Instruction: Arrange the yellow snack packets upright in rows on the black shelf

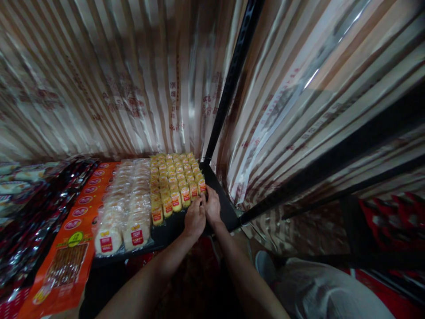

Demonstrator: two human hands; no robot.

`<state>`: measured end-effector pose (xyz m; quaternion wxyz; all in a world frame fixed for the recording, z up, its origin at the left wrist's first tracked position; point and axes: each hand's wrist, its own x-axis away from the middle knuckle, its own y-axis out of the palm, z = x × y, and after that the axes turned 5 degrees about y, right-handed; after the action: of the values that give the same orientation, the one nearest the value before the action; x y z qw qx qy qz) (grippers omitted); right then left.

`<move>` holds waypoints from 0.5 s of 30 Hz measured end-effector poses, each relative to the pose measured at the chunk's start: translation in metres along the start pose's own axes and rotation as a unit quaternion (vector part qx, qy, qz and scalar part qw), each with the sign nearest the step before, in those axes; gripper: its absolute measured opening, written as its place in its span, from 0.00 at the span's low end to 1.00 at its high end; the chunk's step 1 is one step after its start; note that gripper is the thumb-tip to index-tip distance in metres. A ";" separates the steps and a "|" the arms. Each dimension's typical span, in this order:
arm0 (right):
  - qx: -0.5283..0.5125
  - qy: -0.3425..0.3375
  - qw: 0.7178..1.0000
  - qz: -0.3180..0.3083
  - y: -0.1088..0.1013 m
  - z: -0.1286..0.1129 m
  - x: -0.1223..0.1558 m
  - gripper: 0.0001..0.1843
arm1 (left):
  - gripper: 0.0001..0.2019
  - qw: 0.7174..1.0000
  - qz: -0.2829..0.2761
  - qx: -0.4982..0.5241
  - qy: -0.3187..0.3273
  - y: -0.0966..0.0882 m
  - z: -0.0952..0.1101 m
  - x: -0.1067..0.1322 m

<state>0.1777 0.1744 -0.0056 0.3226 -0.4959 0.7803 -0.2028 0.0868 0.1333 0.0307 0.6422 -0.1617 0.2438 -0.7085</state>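
Note:
Both my hands reach to the near right end of a block of small yellow-wrapped snack packs standing in rows on a black shelf. My left hand is closed, its fingers curled at the front pack of the row. My right hand is pressed beside it, fingers closed against the right-most front pack. The two hands touch each other. What the fingers grip is partly hidden.
Left of the yellow packs lie rows of clear-wrapped pale cakes, then orange snack bags and dark shiny packets. A black upright post rises at the shelf corner. Striped plastic sheeting hangs behind. A light-coloured trouser leg shows lower right.

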 end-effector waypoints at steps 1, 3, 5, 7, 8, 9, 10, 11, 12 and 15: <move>-0.003 0.002 1.000 -0.001 -0.001 -0.001 0.000 0.26 | 0.21 1.000 -0.001 -0.022 0.017 -0.001 0.001 0.002; -0.018 0.015 1.000 0.010 -0.003 -0.002 -0.001 0.26 | 0.22 0.994 -0.005 -0.084 0.071 -0.005 0.003 0.005; -0.051 0.042 0.997 0.031 -0.006 -0.002 -0.004 0.26 | 0.22 0.978 -0.009 -0.157 0.138 -0.009 0.004 0.007; -0.113 0.089 0.988 0.047 -0.007 0.000 -0.008 0.27 | 0.22 0.953 -0.018 -0.220 0.209 -0.013 0.003 0.007; -0.158 0.114 0.980 0.045 -0.007 0.002 -0.011 0.28 | 0.22 0.938 -0.025 -0.246 0.243 -0.014 0.002 0.006; -0.210 0.137 0.967 0.038 -0.007 0.004 -0.014 0.29 | 0.22 0.924 -0.031 -0.266 0.274 -0.014 0.000 0.004; -0.264 0.155 0.952 0.025 -0.006 0.006 -0.017 0.31 | 0.22 0.911 -0.038 -0.282 0.298 -0.013 -0.002 0.002; -0.315 0.167 0.934 0.012 -0.005 0.007 -0.021 0.33 | 0.22 0.902 -0.043 -0.295 0.314 -0.012 -0.003 -0.001; -0.357 0.175 0.918 0.000 -0.003 0.009 -0.025 0.35 | 0.22 0.895 -0.044 -0.305 0.322 -0.010 -0.005 -0.004; -0.413 0.178 0.893 -0.025 0.001 0.011 -0.037 0.38 | 0.23 0.890 -0.034 -0.322 0.322 -0.004 -0.010 -0.013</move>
<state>0.1959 0.2079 -0.0025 -0.0609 -0.5594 0.8254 0.0446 0.0795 0.1479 0.0255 0.4168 -0.1312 0.6463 -0.6256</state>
